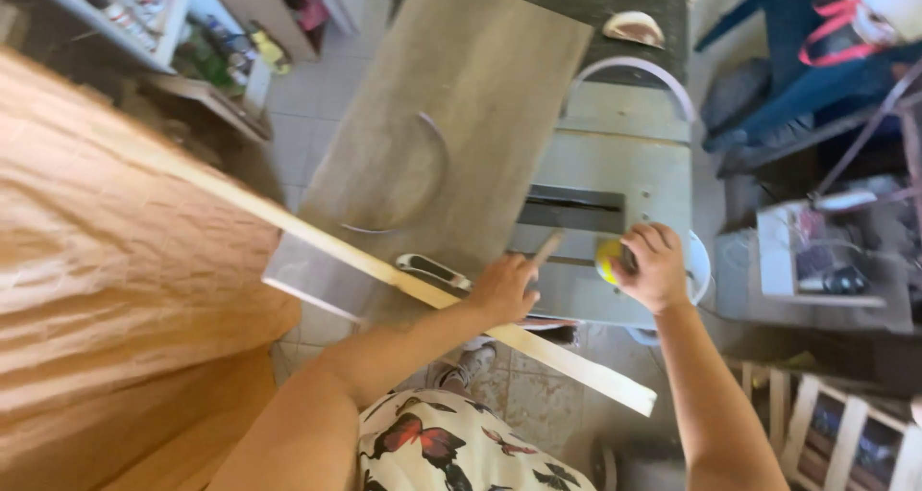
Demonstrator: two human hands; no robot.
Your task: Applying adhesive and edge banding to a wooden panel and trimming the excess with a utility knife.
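The head view looks down on a workshop. At the far left a large orange-brown board fills the edge of the picture, blurred. From its upper side a long pale wood strip runs down and right, crossing the near left corner of the desk, a grey saw table, and ending past its near edge over the tiled floor. A wide grey panel lies on the left part of the desk, with a thin curved band on it.

The left hand rests on the strip at the near edge of the desk, fingers curled down on it, and grips what looks like a pencil pointing toward the slot in the desk top. Just left of that hand a small dark and white tool lies beside the strip; what it is I cannot tell.

The right hand is closed over a yellow tape measure at the near right corner of the desk, beside a white bucket.

As a judgement, the strip is being measured and marked. It looks whole, so any cutting is left. No drawn mark shows on it.
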